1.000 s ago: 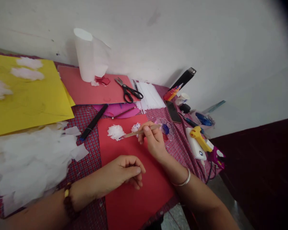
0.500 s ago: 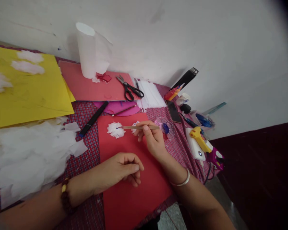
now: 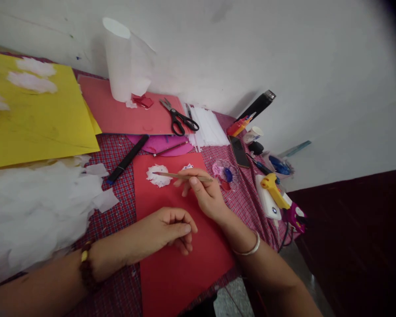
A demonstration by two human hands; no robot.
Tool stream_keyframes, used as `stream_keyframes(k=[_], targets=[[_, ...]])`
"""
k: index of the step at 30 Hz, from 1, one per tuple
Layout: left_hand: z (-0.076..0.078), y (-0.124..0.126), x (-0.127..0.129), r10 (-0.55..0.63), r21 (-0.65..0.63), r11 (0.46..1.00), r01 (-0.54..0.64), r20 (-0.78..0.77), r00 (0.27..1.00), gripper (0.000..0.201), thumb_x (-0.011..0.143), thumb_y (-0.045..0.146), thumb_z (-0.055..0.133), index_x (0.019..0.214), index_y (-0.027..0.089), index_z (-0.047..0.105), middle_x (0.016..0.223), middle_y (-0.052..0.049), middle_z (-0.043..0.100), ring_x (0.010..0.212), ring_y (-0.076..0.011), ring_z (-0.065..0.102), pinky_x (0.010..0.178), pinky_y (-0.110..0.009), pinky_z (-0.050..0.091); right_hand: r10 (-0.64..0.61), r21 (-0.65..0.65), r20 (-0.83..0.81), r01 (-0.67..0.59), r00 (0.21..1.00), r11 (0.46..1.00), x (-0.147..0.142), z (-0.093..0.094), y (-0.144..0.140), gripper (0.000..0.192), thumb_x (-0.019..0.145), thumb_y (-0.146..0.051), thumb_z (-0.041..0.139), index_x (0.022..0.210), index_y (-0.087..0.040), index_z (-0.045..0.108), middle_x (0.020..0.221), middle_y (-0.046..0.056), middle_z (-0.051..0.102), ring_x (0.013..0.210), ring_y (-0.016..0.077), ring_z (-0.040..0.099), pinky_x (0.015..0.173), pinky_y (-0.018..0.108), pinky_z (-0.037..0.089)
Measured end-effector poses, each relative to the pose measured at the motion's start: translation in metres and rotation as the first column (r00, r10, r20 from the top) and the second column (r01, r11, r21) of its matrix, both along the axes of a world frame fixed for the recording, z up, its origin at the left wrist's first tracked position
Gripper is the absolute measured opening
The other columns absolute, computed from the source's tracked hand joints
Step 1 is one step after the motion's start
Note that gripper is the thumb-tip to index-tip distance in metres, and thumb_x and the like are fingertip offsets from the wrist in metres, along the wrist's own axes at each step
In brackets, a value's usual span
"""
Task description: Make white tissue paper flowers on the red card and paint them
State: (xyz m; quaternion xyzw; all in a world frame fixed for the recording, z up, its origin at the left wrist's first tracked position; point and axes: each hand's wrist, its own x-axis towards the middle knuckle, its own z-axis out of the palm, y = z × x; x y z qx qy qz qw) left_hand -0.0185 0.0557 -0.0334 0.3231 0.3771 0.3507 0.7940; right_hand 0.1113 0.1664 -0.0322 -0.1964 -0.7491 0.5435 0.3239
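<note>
Two hands over red paper (image 3: 181, 268): right hand (image 3: 206, 198) pinching brush (image 3: 181, 176); left hand (image 3: 165, 231) curled, empty; no legible writing.

A table covered in a red-and-white checked cloth (image 3: 119, 154) stands against a white wall. On the near middle lies a bright red paper sheet (image 3: 178, 264); far left, a large yellow card sheet (image 3: 39, 127), and near left a heap of torn white tissue paper (image 3: 29, 211). At the far side lies a salmon-pink card sheet (image 3: 125, 121), with a magenta paper disc (image 3: 165, 147) just near of it and a black marker pen (image 3: 127, 159) to the disc's left. To the right — a clear plastic paint palette (image 3: 225, 172), a dark mobile phone (image 3: 239, 151) and a white power bank (image 3: 266, 198).
</note>
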Motion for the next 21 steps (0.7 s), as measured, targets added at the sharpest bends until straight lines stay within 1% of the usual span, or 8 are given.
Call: stream_keyframes(k=[2,5,7,9,13,15,18,21], targets=[[-0.002,-0.001,0.0,0.0,-0.003,1.0,0.0,0.017,1.0,0.014,0.082,0.03,0.06,0.086,0.017,0.061,0.072,0.001,0.067,0.066,-0.0131,0.065,0.069,-0.029,0.05,-0.021,0.013,0.038,0.021,0.999,1.0,-0.001,0.001,0.002,0.029,0.099,-0.04,0.045,0.114,-0.022,0.063,0.093,0.005,0.07,0.067,0.0112,0.061,0.06,0.026,0.054],[-0.004,-0.002,0.0,0.009,-0.014,1.0,-0.008,0.041,0.999,0.014,0.082,0.03,0.061,0.086,0.017,0.061,0.072,0.001,0.067,0.068,-0.0133,0.065,0.07,-0.029,0.05,-0.161,0.035,0.026,0.16,0.987,0.986,-0.002,0.002,0.007,0.032,0.099,-0.043,0.045,0.112,-0.021,0.063,0.089,0.005,0.071,0.062,0.0108,0.06,0.059,0.026,0.052],[-0.005,-0.002,0.0,0.01,-0.015,1.0,-0.01,0.039,0.999,0.015,0.082,0.031,0.062,0.086,0.017,0.061,0.072,0.001,0.067,0.068,-0.0134,0.065,0.07,-0.029,0.05,-0.22,0.023,0.011,0.22,0.975,0.975,-0.002,0.003,0.009,0.033,0.098,-0.045,0.045,0.111,-0.02,0.062,0.087,0.004,0.07,0.059,0.0104,0.059,0.058,0.027,0.051],[-0.003,-0.001,0.0,0.005,-0.016,1.0,-0.005,0.028,1.0,0.015,0.081,0.031,0.062,0.086,0.017,0.061,0.072,0.001,0.067,0.069,-0.0137,0.065,0.07,-0.03,0.05,-0.195,-0.009,0.012,0.195,0.981,0.981,-0.003,0.003,0.009,0.033,0.098,-0.045,0.045,0.111,-0.02,0.062,0.087,0.004,0.07,0.059,0.0105,0.059,0.058,0.027,0.052],[-0.001,0.0,0.0,-0.005,-0.019,1.0,0.005,0.015,1.0,0.016,0.08,0.032,0.064,0.085,0.017,0.061,0.072,0.001,0.066,0.069,-0.0141,0.065,0.071,-0.03,0.05,-0.029,-0.047,0.037,0.031,0.999,0.998,-0.007,0.001,0.004,0.033,0.097,-0.045,0.047,0.112,-0.02,0.063,0.091,0.005,0.07,0.059,0.0098,0.059,0.058,0.025,0.052],[-0.001,0.0,0.001,-0.003,-0.018,1.0,0.003,0.02,1.0,0.017,0.08,0.033,0.064,0.085,0.017,0.061,0.073,0.001,0.066,0.069,-0.0142,0.065,0.071,-0.031,0.05,-0.061,-0.037,0.047,0.062,0.997,0.997,-0.008,0.002,0.004,0.033,0.097,-0.046,0.048,0.111,-0.02,0.063,0.09,0.004,0.071,0.059,0.0095,0.058,0.058,0.025,0.051],[-0.001,-0.001,0.001,0.001,-0.023,1.0,0.0,0.029,1.0,0.018,0.081,0.034,0.064,0.085,0.017,0.06,0.073,0.001,0.066,0.069,-0.0142,0.064,0.071,-0.031,0.05,-0.201,-0.061,0.026,0.202,0.979,0.977,-0.006,0.003,0.008,0.033,0.096,-0.048,0.048,0.108,-0.021,0.064,0.086,0.004,0.071,0.058,0.0104,0.059,0.058,0.026,0.051],[0.0,-0.001,0.0,-0.002,-0.03,1.0,0.003,0.03,1.0,0.017,0.081,0.033,0.064,0.085,0.017,0.06,0.073,0.001,0.066,0.069,-0.014,0.064,0.071,-0.031,0.05,-0.202,-0.144,0.003,0.2,0.979,0.969,-0.002,0.003,0.011,0.033,0.094,-0.05,0.05,0.102,-0.021,0.064,0.078,0.003,0.07,0.056,0.0114,0.059,0.056,0.026,0.049]])
